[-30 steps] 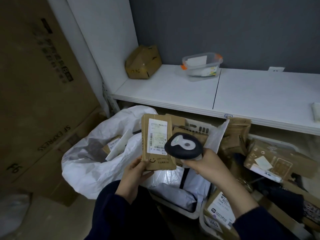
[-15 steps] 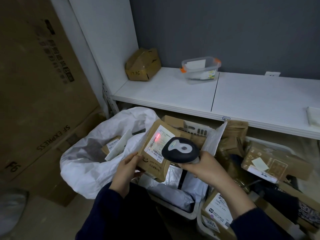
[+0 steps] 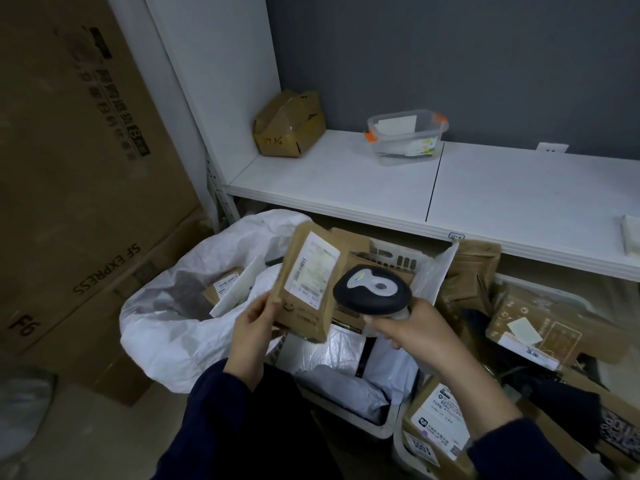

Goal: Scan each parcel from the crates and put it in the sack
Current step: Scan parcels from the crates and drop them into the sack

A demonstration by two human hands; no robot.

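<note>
My left hand (image 3: 254,322) grips a flat brown parcel (image 3: 309,282) by its lower left corner, label side up and tilted toward the left. My right hand (image 3: 405,323) holds a black and white barcode scanner (image 3: 372,289), its head just right of the parcel's label. No red light shows on the label. The white sack (image 3: 180,323) lies open on the floor to the left, with a small brown parcel (image 3: 221,287) and a white envelope inside. A white crate (image 3: 384,415) below my hands holds grey and white bags.
More crates at right hold brown boxes (image 3: 540,323) and a labelled carton (image 3: 438,424). A white shelf (image 3: 502,199) above carries a dented cardboard box (image 3: 289,124) and a clear plastic tub (image 3: 407,136). Large cardboard cartons (image 3: 69,168) stand at left.
The red scan light that lit the label half a second ago is gone. The parcel has tilted from upright toward the sack side, and both hands have held their grip.
</note>
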